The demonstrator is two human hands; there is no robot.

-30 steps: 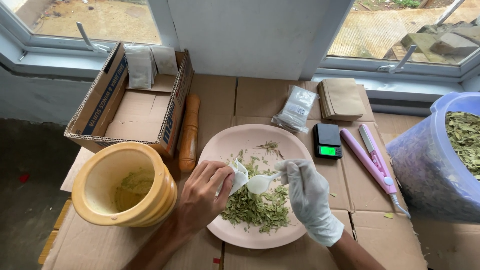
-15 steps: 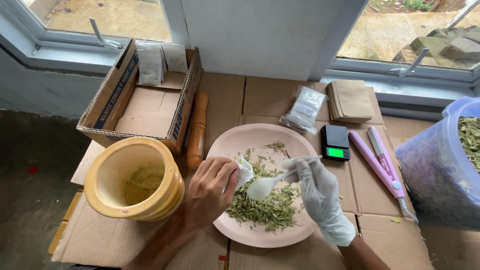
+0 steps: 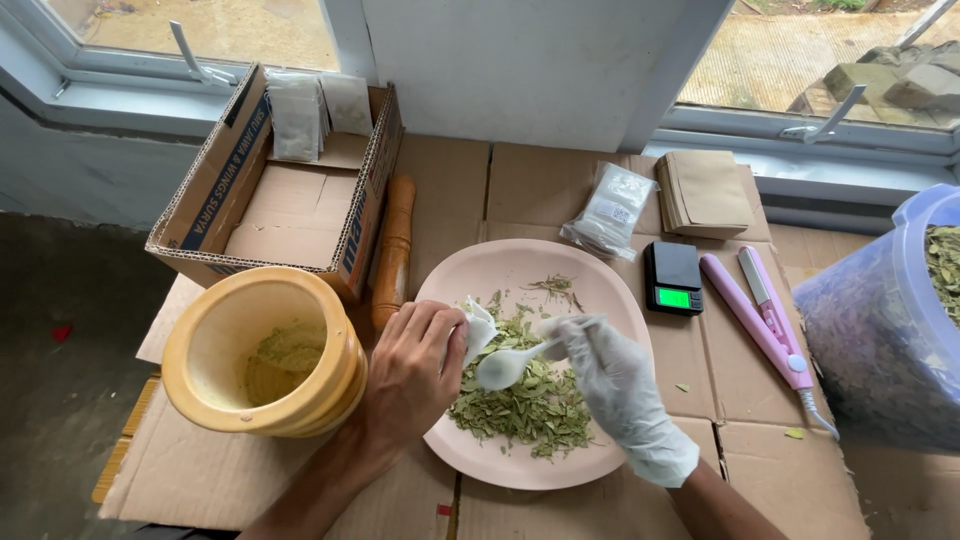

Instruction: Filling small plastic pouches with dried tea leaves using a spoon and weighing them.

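Note:
My bare left hand (image 3: 412, 372) pinches a small white paper pouch (image 3: 478, 326) over the pink plate (image 3: 500, 268). My right hand (image 3: 618, 392), in a white glove, grips a white plastic spoon (image 3: 508, 366) whose bowl sits just under the pouch mouth. A heap of dried green leaves (image 3: 530, 402) lies on the plate beneath both hands.
A yellow mortar (image 3: 262, 352) with green powder stands at the left, a wooden pestle (image 3: 394, 250) beside it. Behind are a cardboard box (image 3: 280, 190) with pouches, a clear bag (image 3: 610, 210), brown envelopes (image 3: 706, 190), a small scale (image 3: 674, 278), a pink sealer (image 3: 764, 318) and a blue tub (image 3: 880, 330) of leaves.
The spoon has come up from the leaf heap toward the pouch in my left hand. The camera view shifted slightly; both hands stay over the plate.

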